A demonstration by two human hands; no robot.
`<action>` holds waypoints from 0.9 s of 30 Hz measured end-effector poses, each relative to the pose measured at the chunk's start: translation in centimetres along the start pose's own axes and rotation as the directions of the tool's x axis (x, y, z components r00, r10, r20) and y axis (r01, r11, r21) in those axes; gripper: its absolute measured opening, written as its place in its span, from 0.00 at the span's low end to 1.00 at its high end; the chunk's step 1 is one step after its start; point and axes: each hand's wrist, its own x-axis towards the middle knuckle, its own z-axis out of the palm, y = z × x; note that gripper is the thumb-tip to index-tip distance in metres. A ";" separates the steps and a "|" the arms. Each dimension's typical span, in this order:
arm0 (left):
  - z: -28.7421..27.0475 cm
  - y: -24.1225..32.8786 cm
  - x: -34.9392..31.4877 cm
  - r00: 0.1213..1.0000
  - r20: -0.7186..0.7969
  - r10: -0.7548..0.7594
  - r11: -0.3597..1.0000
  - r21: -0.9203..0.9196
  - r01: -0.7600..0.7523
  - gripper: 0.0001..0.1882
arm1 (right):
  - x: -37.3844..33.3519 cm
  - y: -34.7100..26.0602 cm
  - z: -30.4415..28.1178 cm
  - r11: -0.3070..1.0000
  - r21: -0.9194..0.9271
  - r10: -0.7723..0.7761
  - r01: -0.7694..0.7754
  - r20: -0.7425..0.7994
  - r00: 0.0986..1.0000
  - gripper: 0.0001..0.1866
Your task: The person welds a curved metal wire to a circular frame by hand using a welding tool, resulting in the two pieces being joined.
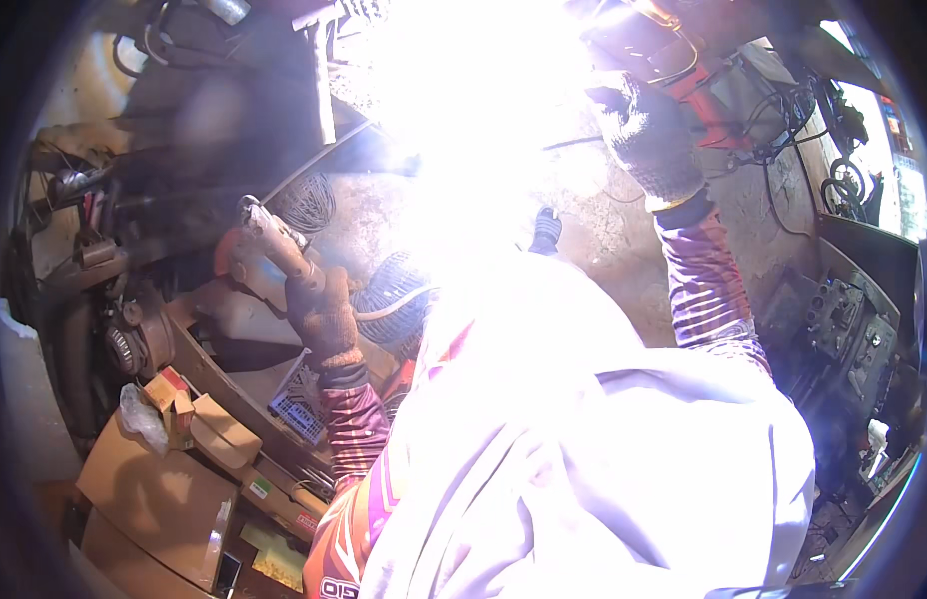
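Observation:
A blinding white glare fills the top middle and hides whatever lies there. My left hand (324, 311), in a brown knit glove, is closed around a silver clamp-like holder (272, 238). From its tip a long thin rod (319, 160) slants up toward the glare. My right hand (645, 135) wears a grey glove and is at the right edge of the brightness. Its fingers are curled; washed-out light hides what they hold, if anything. Overexposed white cloth (583, 449) drapes across the lower middle, and a shoe (546, 230) shows beyond it.
Coiled wire (394, 299) lies beside my left hand, with another coil (309, 205) farther up. Cardboard boxes (154, 489) and a white plastic basket (299, 399) stand at lower left. A red metal piece (708, 110) and dark cables are at right, above metal parts (853, 329).

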 end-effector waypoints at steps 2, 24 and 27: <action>-1.4 -3.3 1.2 0.967 0.085 0.239 0.971 -0.045 -0.236 0.21 | 1.4 -1.7 -1.4 1.000 -0.001 -0.024 0.025 0.051 0.998 0.08; -0.1 0.1 0.4 0.997 0.076 0.025 0.990 -0.139 -0.015 0.20 | 2.9 -3.6 -2.7 0.999 0.042 0.021 -0.031 0.229 0.973 0.09; -0.1 0.0 0.7 0.993 0.088 0.083 0.992 -0.099 -0.074 0.21 | 3.2 -4.1 -3.0 1.000 0.029 0.003 -0.009 0.213 0.977 0.10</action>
